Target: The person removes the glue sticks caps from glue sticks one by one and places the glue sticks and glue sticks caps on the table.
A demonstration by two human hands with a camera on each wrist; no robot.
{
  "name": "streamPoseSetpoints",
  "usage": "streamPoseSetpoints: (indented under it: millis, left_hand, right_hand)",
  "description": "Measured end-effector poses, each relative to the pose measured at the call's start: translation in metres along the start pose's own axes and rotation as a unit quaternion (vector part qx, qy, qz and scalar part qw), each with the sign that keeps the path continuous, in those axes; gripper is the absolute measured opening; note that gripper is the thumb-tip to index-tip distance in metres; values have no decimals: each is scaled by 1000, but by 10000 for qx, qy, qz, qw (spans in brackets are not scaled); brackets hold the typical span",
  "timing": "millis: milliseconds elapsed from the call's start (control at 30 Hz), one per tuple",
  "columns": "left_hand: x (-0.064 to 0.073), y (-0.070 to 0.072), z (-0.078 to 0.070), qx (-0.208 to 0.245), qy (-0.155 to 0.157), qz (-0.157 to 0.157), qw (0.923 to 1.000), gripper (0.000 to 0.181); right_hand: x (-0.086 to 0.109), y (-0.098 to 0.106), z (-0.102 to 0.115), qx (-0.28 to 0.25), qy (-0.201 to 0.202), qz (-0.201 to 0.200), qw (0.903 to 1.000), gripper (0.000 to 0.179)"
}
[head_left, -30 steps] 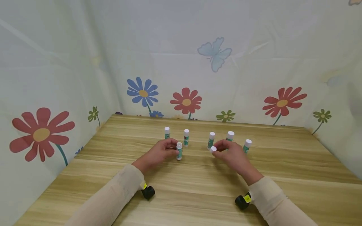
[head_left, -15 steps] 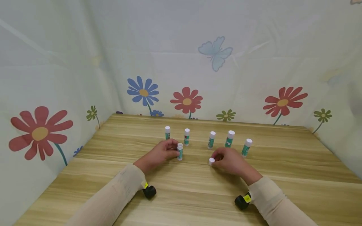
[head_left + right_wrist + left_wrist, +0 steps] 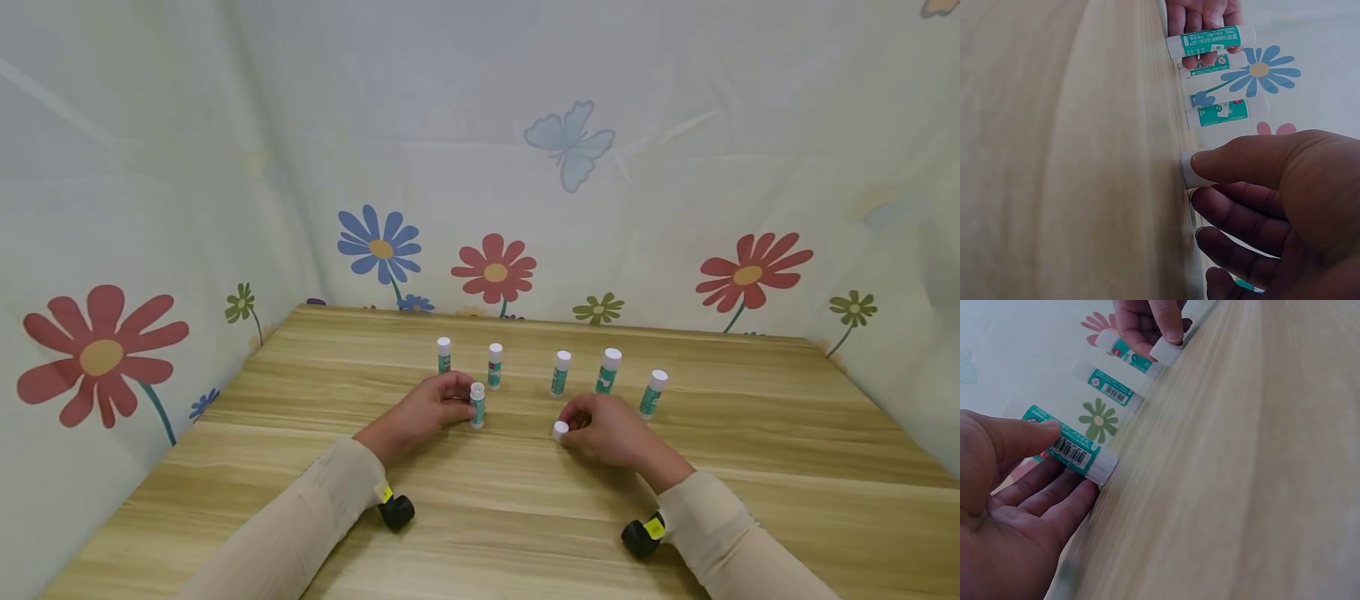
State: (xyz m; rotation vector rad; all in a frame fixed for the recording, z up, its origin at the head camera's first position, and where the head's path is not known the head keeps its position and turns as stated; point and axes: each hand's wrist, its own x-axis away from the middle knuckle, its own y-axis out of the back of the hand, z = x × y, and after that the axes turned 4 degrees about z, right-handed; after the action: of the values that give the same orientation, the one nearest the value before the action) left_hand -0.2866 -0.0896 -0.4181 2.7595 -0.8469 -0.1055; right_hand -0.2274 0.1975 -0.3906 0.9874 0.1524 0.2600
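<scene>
My left hand (image 3: 429,410) holds an uncapped glue stick (image 3: 477,407) upright between thumb and fingers. In the left wrist view its green label with a barcode faces the camera, and the white base (image 3: 1103,467) meets the wooden surface. To the right, my right hand (image 3: 611,427) pinches a small white cap (image 3: 560,430) down at the tabletop. The right wrist view shows the thumb on one side of that cap (image 3: 1195,172), with the other fingers loosely bent beneath.
Behind my hands stand several capped glue sticks: two on the left, including one (image 3: 495,367), and three on the right, including one (image 3: 651,395). The wooden table (image 3: 495,517) ends at a flower-printed curtain (image 3: 660,167). A black wrist camera (image 3: 396,511) hangs by each cuff.
My right hand has lowered the cap toward me onto the tabletop, revealing more of the glue sticks behind it. My left hand and its glue stick have barely moved.
</scene>
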Motion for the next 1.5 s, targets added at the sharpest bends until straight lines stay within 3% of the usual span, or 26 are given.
streamPoseSetpoints:
  millis: [333,433,733,967,1333,1500]
  left_hand:
    - [3,5,-8,45,-15,-45,10000,36]
    - [3,11,-14,139,-213,-124,9996,39]
    - [1,37,-17,615,-600,-853,9926,43]
    - [-2,46,-16,679,-390,-1320,9882,43]
    - [-13,53,-13,381,-132,-1880,9813,44]
    - [-19,51,-7,294,24,-1834,9826,47]
  right_hand:
    - [0,-1,-2,28,47,41,10000,12]
    - [0,-1,-2,23,32,57,10000,12]
    - [-1,0,-1,13,-37,107,9999,12]
    - [-1,0,-1,-12,-6,96,10000,12]
    - [0,1,-1,5,-14,67,10000,11]
    - [0,0,-1,-36,-56,106,9999,11]
